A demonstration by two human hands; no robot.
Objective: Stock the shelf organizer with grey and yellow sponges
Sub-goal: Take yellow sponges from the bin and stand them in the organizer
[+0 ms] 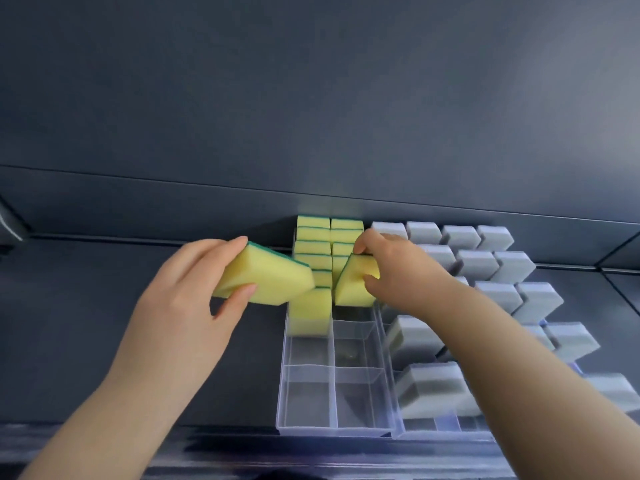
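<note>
On the left, bare dark shelf (104, 278) runs back to a dark back panel (311, 116). The left hand (194, 289) reaches in over the shelf and grips a green-backed yellow sponge (266, 277). Its fingers curl over the far green edge and its thumb presses on the near yellow face. It holds this sponge slanted in the air, just above and to the left of the clear organizer (284, 375). The organizer sits on the shelf and is split into two columns of compartments. The standing yellow sponges (313, 251) fill the rear part of both columns, packed upright one behind another, each with a thin green strip showing. The nearest one in the left column stands a little forward of the rest. The four front compartments hold nothing. Over the right column, the right hand (391, 268) pinches a tilted yellow sponge (353, 287) between curled fingers on top and the thumb at its right side. This sponge leans against the front of the packed row, with its lower edge down at the compartment. To the right of that arm, a second clear tray (446, 433) touches the organizer's side. It carries the grey sponges (478, 263), which stand upright in several rows from the back panel forward. The nearest ones are blurred and partly hidden behind the forearm.
</note>
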